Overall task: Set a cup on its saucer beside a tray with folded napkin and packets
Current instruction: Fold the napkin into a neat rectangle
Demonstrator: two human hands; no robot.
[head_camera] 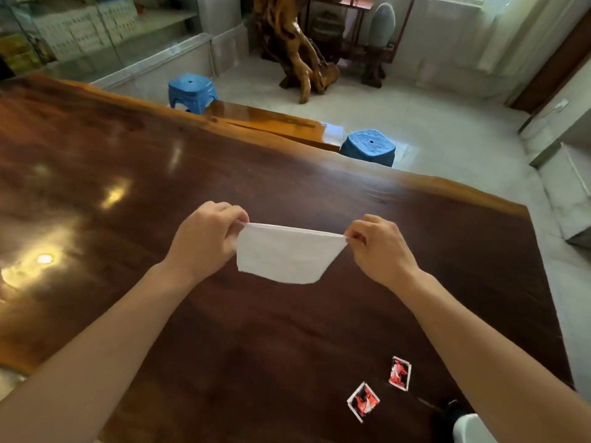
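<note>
- Napkin (284,254): white, thin, soft; hanging in the air above the table (128,187), stretched along its top edge between both hands, lower part drooping free. Judged very light and limp, so it is likely keeping a crease only if pressed flat; best held at corners or along an edge, as now.
- Left hand (208,238): pinching the napkin's upper left corner between thumb and fingertips, other fingers curled in.
- Right hand (379,251): pinching the upper right corner the same way, closed tight on the cloth edge.
- Packets: two small red-and-white sachets, one (363,401) and another (399,374), lying flat on the table near the right forearm, just apart from each other. Judged light, thin and a little slick; easiest taken by an edge.
- White object (470,430) at the lower right corner: cropped, cannot tell what it is.
- Cup, saucer, tray: not showing in this view.
- Blue stools (367,147): standing on the floor beyond the table's far edge.
</note>
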